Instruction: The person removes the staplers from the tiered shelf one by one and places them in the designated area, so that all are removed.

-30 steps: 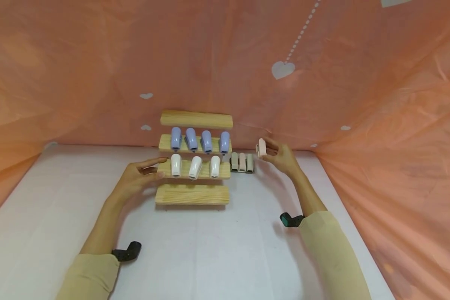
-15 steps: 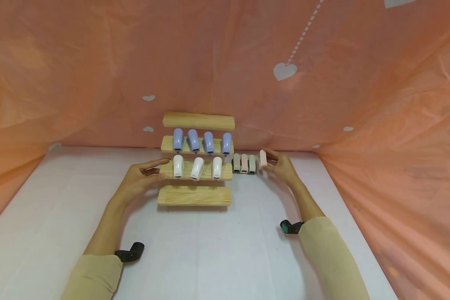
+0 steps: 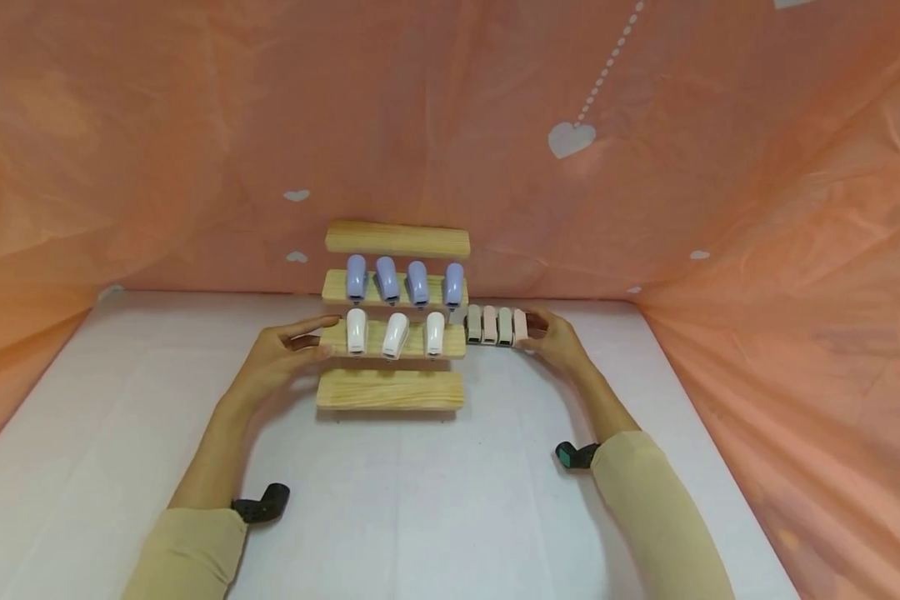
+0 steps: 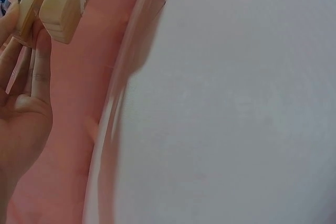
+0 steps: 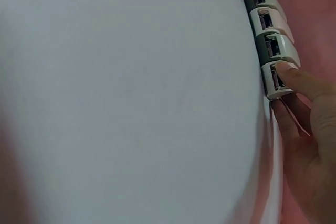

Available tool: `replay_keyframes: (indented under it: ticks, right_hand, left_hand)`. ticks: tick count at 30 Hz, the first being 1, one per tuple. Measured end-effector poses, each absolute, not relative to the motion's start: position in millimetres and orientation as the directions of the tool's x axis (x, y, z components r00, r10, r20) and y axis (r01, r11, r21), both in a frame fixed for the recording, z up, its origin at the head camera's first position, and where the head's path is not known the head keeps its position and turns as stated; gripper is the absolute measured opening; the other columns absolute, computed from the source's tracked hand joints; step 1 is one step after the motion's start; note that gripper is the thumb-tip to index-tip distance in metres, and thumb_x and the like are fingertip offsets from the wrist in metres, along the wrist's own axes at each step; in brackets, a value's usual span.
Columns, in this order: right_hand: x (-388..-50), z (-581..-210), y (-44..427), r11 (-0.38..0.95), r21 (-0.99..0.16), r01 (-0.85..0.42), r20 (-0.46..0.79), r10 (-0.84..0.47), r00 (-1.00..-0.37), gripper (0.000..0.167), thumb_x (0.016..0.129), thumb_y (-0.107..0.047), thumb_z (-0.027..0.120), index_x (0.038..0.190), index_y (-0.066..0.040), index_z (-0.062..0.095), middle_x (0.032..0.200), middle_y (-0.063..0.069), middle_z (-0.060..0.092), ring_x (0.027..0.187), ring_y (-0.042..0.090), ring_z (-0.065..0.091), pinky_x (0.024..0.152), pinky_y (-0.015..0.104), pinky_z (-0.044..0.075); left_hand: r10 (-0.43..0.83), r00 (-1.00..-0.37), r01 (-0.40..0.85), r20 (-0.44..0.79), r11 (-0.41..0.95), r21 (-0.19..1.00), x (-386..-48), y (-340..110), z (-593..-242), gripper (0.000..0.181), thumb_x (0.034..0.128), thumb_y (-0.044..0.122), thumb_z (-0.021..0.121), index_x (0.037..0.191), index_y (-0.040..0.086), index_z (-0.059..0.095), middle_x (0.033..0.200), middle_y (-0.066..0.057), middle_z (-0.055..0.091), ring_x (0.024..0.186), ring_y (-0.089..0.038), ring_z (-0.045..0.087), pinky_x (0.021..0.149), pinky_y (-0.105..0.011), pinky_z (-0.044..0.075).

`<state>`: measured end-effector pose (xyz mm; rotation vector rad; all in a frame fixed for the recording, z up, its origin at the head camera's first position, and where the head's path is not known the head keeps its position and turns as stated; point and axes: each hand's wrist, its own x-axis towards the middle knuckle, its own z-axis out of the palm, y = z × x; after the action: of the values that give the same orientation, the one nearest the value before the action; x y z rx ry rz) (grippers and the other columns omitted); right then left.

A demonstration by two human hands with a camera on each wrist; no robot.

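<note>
My left hand (image 3: 276, 358) grips the left end of a wooden shelf (image 3: 375, 337) that bears three white staplers (image 3: 395, 336). In the left wrist view the thumb and fingers of the left hand (image 4: 26, 114) lie on both sides of the board (image 4: 31, 6). Right of the shelves, my right hand (image 3: 562, 340) pinches a pink stapler (image 3: 521, 326) at the end of a row of small staplers. The right wrist view shows the right hand's (image 5: 310, 129) thumb on that stapler's front (image 5: 270, 81), against a grey-green one (image 5: 286, 48).
Four blue-violet staplers (image 3: 417, 283) stand on the shelf above. A bare top board (image 3: 397, 239) and a bare lowest board (image 3: 390, 390) belong to the same rack. Behind the white table (image 3: 420, 517) hangs a pink-orange cloth (image 3: 420, 108) with white hearts.
The right hand has brought the pink stapler down and left, from held apart to standing beside the grey-green one in the row. The left hand keeps its hold on the shelf end.
</note>
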<state>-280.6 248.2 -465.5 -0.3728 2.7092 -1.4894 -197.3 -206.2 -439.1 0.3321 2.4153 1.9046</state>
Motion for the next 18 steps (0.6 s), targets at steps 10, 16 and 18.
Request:
replay_keyframes:
  ticks: [10, 16, 18]
  right_hand:
    - [-281.2, -471.7, 250.0, 0.482, -0.855, -0.194, 0.099, -0.215, -0.972, 0.074, 0.080, 0.000, 0.081, 0.145, 0.002, 0.045, 0.137, 0.025, 0.054, 0.125, 0.038, 0.055, 0.103, 0.042, 0.046]
    - [-278.7, -463.7, 246.7, 0.471, -0.850, -0.236, 0.162, -0.193, -0.968, 0.071, 0.081, -0.001, 0.081, 0.144, -0.003, 0.050, 0.143, 0.017, 0.053, 0.132, 0.034, 0.050, 0.107, 0.037, 0.043]
    - [-277.0, -458.3, 244.2, 0.466, -0.846, -0.260, 0.192, -0.188, -0.963, 0.068, 0.081, -0.002, 0.081, 0.143, -0.003, 0.052, 0.143, 0.016, 0.053, 0.132, 0.034, 0.050, 0.106, 0.038, 0.044]
  left_hand:
    - [0.210, -0.972, 0.151, 0.110, 0.192, 0.970, -197.3, -205.3, -438.2, 0.052, 0.0915, 0.020, 0.074, 0.138, 0.003, 0.058, 0.135, -0.011, 0.060, 0.102, -0.009, 0.065, 0.084, -0.020, 0.054]
    - [0.211, -0.971, 0.149, 0.111, 0.170, 0.974, -198.2, -204.9, -438.9, 0.051, 0.0915, 0.016, 0.074, 0.137, 0.001, 0.058, 0.131, -0.004, 0.063, 0.102, -0.009, 0.065, 0.084, -0.020, 0.054]
    - [0.210, -0.972, 0.145, 0.106, 0.182, 0.973, -197.4, -204.6, -438.5, 0.051, 0.0916, 0.018, 0.074, 0.138, 0.002, 0.058, 0.128, 0.000, 0.063, 0.102, -0.008, 0.065, 0.084, -0.020, 0.054]
